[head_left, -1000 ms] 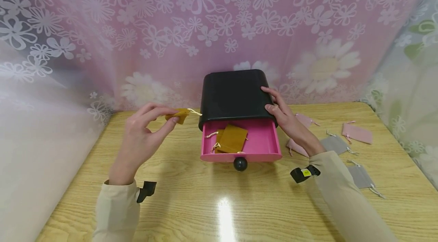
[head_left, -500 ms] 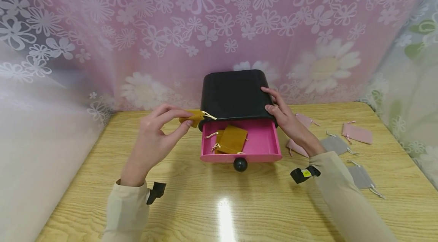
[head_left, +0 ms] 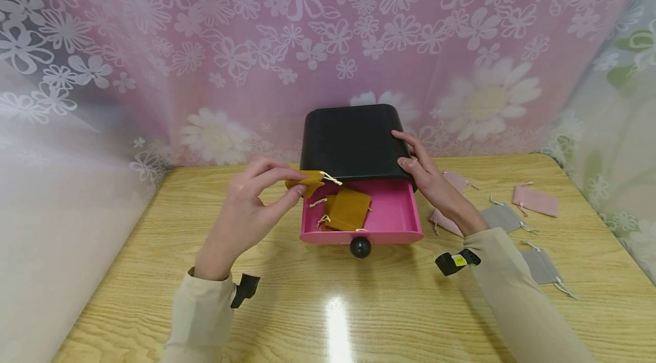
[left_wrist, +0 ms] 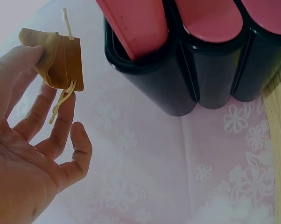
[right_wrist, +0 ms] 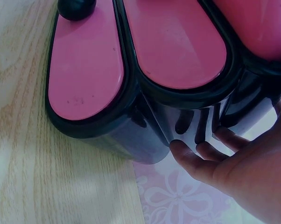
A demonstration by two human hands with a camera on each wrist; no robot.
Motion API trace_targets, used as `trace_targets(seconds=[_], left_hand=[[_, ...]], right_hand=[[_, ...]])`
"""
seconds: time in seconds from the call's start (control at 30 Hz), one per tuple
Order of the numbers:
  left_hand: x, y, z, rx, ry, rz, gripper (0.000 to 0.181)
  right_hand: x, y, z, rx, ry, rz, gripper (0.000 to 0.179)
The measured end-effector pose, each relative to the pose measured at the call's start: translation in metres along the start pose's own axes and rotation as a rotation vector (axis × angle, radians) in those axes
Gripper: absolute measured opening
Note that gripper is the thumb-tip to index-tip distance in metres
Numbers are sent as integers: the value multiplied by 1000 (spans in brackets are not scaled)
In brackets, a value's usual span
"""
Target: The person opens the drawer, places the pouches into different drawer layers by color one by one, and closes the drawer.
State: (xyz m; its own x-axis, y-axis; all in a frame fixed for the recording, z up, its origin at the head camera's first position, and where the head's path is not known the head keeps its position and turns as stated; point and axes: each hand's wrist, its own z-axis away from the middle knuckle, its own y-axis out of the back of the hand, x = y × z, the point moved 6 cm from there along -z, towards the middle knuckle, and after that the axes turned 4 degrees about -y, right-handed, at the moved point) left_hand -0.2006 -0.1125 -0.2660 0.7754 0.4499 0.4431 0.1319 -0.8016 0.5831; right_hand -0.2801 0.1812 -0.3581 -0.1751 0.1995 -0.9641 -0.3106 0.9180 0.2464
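A mustard drawstring pouch with cream cords is pinched between thumb and fingers of my left hand. It hangs over the left rim of a pulled-out pink drawer, which has a black round knob. More mustard pouches lie overlapping in the drawer's left half. In the left wrist view, the held pouch shows its cords, apart from the black cabinet. My right hand rests against the cabinet's right side, thumb at the top edge; in the right wrist view the fingertips touch the side wall.
Right of the cabinet, pink pouches and grey pouches lie on the wooden table, some partly behind my right forearm. A flowered curtain hangs behind the cabinet. Closed pink drawers sit below the open one.
My left hand has moved to the right with the mustard pouch, from beside the cabinet to the open drawer's left edge. My right hand has stayed on the cabinet.
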Motion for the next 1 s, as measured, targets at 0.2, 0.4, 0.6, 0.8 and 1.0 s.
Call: trace_targets(seconds=[0.2,0.4,0.6,0.8,1.0], left_hand=[[3,-10,1,-32,2,11,18],[7,-19,0,-46,-23,19,18],[7,-27,0,-89,-3,28,18],[10,-36,1,-109,-8,18,15],[10,-46,5,-129,-1,1,16]], right_hand=[[0,0,1,-5,-3,-10,58],[1,0,1,-1,-5,-1,58],[1,1,0,7,-8,8,58],[0,1,0,9,-7,17,58],[1,1,-1,14,-4,13,58]])
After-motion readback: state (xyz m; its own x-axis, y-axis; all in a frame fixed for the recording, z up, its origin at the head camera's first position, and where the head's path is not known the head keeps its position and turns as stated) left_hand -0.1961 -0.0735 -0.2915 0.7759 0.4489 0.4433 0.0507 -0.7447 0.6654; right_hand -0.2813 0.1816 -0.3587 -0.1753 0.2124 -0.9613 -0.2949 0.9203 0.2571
